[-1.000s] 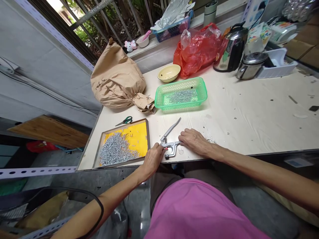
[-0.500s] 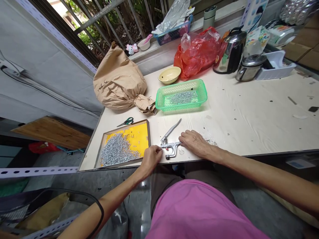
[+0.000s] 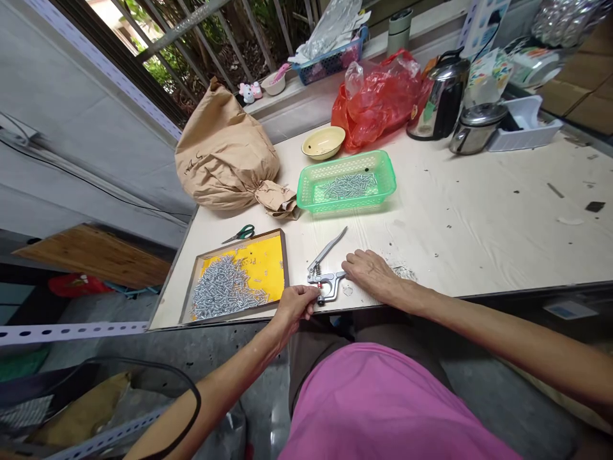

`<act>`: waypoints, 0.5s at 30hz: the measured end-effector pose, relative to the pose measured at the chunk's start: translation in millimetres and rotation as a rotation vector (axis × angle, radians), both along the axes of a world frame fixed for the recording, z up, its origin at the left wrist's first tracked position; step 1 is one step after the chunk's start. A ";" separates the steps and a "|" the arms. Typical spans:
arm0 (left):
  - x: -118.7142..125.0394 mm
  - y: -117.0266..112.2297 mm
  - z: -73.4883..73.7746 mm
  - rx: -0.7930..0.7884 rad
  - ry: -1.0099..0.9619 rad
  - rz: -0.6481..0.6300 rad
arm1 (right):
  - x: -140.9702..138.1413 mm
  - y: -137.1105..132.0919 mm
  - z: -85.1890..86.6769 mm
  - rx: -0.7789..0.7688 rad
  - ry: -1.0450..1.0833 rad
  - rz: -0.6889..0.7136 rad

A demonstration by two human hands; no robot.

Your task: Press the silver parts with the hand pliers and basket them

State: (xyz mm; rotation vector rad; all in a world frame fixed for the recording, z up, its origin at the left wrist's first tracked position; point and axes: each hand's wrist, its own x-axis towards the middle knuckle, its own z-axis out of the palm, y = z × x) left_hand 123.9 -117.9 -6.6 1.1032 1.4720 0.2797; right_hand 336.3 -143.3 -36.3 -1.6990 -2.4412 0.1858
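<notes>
Lying between left fingers (image 3: pixel 308 293) and right fingers (image 3: pixel 353 264) are pliers (image 3: pixel 330 277).

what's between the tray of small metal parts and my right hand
In the head view, the snap-fastener pliers, with your left hand at their jaw end; your right hand is on one handle.

One head view is looking forward and down — from above the pink shirt (image 3: pixel 378 409), facing the hands (image 3: pixel 371 276) fairly near, taking in the surface (image 3: pixel 431 223) — reaching up to the window bars (image 3: pixel 182 30).
</notes>
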 end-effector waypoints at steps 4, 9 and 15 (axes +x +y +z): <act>0.8 2.7 0.4 -0.032 0.045 -0.021 | -1.5 -2.4 8.5 -0.039 -0.004 -0.003; 1.4 5.6 3.7 -0.063 0.081 -0.077 | 5.2 -2.1 26.6 -0.109 0.043 0.026; 0.1 5.6 2.8 -0.058 0.106 -0.096 | 16.2 37.1 24.0 -0.085 0.003 0.110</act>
